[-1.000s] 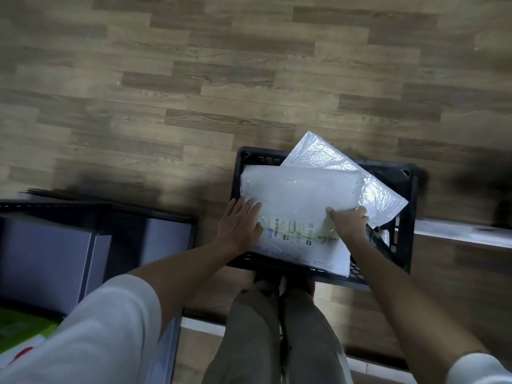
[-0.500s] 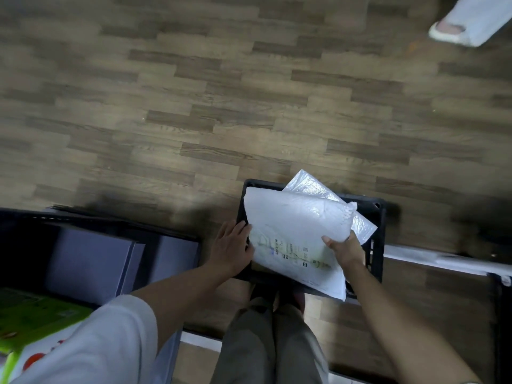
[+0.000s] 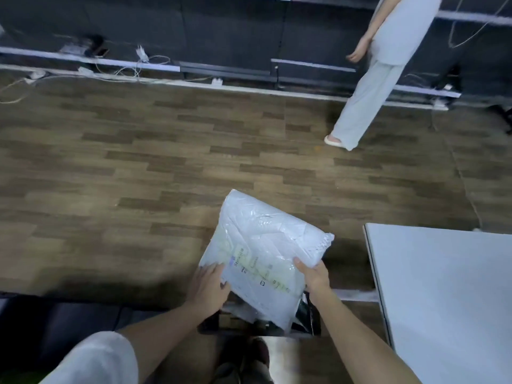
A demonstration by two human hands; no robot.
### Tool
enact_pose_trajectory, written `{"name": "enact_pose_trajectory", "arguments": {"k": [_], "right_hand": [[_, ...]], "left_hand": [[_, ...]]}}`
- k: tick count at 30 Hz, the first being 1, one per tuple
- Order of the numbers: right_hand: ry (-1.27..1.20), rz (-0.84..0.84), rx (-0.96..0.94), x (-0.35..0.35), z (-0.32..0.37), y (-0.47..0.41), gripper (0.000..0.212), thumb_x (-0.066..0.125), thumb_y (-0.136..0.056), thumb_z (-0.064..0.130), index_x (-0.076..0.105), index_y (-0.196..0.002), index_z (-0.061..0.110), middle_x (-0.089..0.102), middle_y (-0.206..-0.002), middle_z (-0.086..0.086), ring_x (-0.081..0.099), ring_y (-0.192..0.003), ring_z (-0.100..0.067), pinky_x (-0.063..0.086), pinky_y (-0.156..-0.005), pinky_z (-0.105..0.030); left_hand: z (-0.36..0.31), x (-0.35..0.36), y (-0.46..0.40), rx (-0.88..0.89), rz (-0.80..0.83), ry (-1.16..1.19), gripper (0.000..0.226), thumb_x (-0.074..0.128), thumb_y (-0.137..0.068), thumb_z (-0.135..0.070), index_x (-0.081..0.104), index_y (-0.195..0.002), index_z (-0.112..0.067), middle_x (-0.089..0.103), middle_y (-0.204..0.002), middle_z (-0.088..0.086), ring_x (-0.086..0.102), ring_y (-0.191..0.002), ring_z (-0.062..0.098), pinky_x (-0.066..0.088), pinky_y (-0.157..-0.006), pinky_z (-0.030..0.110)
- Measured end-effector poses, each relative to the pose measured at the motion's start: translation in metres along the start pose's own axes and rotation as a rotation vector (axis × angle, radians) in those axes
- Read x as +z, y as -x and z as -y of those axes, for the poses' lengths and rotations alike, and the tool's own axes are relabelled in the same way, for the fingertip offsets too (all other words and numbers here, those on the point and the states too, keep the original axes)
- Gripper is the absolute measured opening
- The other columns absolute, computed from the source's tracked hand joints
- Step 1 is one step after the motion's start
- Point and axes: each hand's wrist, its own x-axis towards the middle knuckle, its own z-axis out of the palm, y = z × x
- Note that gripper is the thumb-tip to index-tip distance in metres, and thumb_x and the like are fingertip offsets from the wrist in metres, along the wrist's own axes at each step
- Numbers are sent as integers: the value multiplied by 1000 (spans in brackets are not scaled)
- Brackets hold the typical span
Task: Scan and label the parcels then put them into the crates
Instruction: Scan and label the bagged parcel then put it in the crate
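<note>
While the white plastic parcel is held tilted above the black crate, which it mostly hides, the left hand lies flat-fingered against its near left edge and the right hand grips its near right edge, thumb on top. Its wrinkled film carries a printed label facing up. A grey table stands just right, dark bins sit to the left, and wood floor stretches ahead to another person by the far shelving.

parcel above crate, table right, person behind
</note>
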Motion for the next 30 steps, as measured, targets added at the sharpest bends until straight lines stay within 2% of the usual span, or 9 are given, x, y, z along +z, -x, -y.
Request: {"name": "enact_pose_trajectory", "arguments": {"k": [5,7,10,13,16,20,23,26,30], "right_hand": [[-156,-20,-81,-12,58,38,39,76,-81,25,58,-115,21,66,-108,-1,63,-91,-19,53,-69,-35],[-214,-22,-109,-20,72,49,38,75,-81,27,58,-114,22,66,-111,-3,63,-95,-22,54,-72,-38],[-333,-7,-116,-37,81,65,40,75,-81,32,57,-116,22,66,-114,-5,63,-103,-27,54,-88,-48],[-495,45,-134,-53,80,80,33,70,-85,30,59,-115,22,66,-114,-4,63,-102,-25,54,-88,-48],[-646,63,-149,-68,78,97,20,61,-92,29,60,-111,24,68,-106,1,64,-96,-18,56,-74,-39],[-813,44,-127,-94,69,104,48,66,-86,35,55,-129,15,67,-120,-6,63,-107,-23,55,-85,-44],[-905,17,-154,-125,71,106,55,66,-83,36,53,-132,15,64,-124,-7,60,-114,-25,49,-96,-47],[-950,8,-182,-162,74,110,57,65,-83,36,52,-133,13,64,-125,-6,60,-113,-22,55,-87,-38],[-901,-309,-97,-222,69,111,85,81,-68,44,38,-136,15,52,-131,1,49,-115,-18,44,-100,-37]], "left_hand": [[-31,-43,-6,-126,-30,259,70,48,-93,-40,12,-151,-23,4,-158,9,6,-146,27,21,-117,43],[-46,-56,-6,-218,-56,352,88,54,-89,-48,-2,-151,-24,-5,-157,12,3,-145,31,20,-114,47],[-72,-66,-9,-334,-42,572,108,62,-82,-53,-12,-149,-13,1,-157,17,16,-143,35,22,-114,46],[-97,-66,-13,-325,104,730,110,62,-83,-52,-16,-148,-10,18,-155,17,28,-138,33,25,-112,39],[-123,-63,-12,-229,249,919,101,70,-77,-53,6,-148,-22,40,-144,10,45,-126,31,39,-105,45],[-169,-60,-7,-131,275,1124,54,70,-84,-27,42,-128,-14,59,-121,9,58,-106,27,49,-92,44],[-208,-55,-11,-65,270,1159,34,64,-89,-15,51,-120,-11,60,-123,14,59,-108,31,49,-94,50],[-251,-48,-15,-20,297,1183,33,62,-90,-11,52,-122,-14,60,-122,10,58,-109,28,47,-98,49],[-299,-37,-31,77,366,1065,42,62,-90,-10,50,-130,-10,59,-127,11,58,-113,31,45,-101,49]]}}
